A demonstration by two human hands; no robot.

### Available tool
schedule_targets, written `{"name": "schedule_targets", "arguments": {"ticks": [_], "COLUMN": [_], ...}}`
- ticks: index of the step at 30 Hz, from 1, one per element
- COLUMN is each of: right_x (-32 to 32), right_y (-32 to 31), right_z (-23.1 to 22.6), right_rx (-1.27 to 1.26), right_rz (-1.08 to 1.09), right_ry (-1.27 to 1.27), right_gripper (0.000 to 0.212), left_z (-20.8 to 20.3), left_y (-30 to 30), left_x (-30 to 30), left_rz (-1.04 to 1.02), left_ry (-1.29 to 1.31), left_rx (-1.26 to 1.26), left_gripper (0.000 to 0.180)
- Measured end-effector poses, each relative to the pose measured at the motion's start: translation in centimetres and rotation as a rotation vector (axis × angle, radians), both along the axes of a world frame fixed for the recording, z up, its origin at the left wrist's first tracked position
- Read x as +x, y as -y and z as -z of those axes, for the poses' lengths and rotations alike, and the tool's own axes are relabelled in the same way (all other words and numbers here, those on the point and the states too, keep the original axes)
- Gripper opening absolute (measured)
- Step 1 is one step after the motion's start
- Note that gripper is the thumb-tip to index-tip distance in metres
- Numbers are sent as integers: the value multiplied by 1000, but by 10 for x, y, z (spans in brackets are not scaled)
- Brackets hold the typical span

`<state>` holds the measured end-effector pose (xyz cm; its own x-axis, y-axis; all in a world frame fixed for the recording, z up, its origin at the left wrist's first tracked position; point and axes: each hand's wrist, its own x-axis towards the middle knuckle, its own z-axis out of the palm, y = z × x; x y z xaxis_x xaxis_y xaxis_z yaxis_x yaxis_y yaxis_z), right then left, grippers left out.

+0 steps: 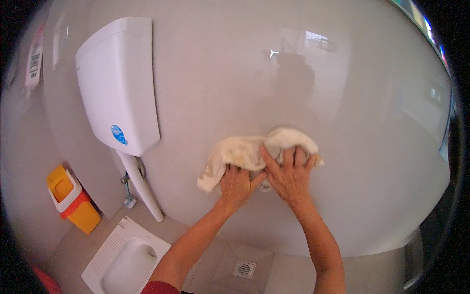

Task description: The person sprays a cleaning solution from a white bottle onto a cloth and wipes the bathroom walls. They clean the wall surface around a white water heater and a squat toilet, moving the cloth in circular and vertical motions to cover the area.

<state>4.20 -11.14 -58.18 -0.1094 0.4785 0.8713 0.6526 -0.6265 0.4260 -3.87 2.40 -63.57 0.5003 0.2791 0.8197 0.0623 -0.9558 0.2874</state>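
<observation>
A cream-white cloth (pixel 240 151), bunched and stained yellowish in places, is pressed against the glossy light grey wall (pixel 210 93). My left hand (pixel 236 187) holds its lower left part, the fingertips partly covered by the folds. On the right part of the same cloth lies my right hand (pixel 290 179), its fingers somewhat spread and gripping the fabric. Both thumbs point toward each other near the middle of the cloth. A small pale part of something shows just below, between the hands; I cannot make out what it is.
To the left, a white cistern (pixel 120 88) hangs on the wall with a white pipe (pixel 142 188) running down. Below it is a white squat toilet (pixel 125 259) in the floor. A yellow bin (pixel 83 215) stands at far left. A floor drain (pixel 244 269) lies below my hands.
</observation>
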Motion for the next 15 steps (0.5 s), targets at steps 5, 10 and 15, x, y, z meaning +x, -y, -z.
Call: {"name": "schedule_targets", "arguments": {"ticks": [5, 10, 15], "right_x": [-1, -29, -43], "right_y": [-18, -57, -94], "right_z": [29, -52, -125], "right_rx": [46, 81, 113], "right_rz": [-17, -110, -209], "right_ry": [64, -9, 29], "right_gripper": [53, 65, 68], "left_z": [23, -31, -116], "left_y": [-24, -75, -105], "left_x": [-12, -19, -36], "left_rz": [7, -84, -228], "left_ry": [-77, -14, 50], "left_rx": [-89, -54, -7], "left_gripper": [68, 75, 86]}}
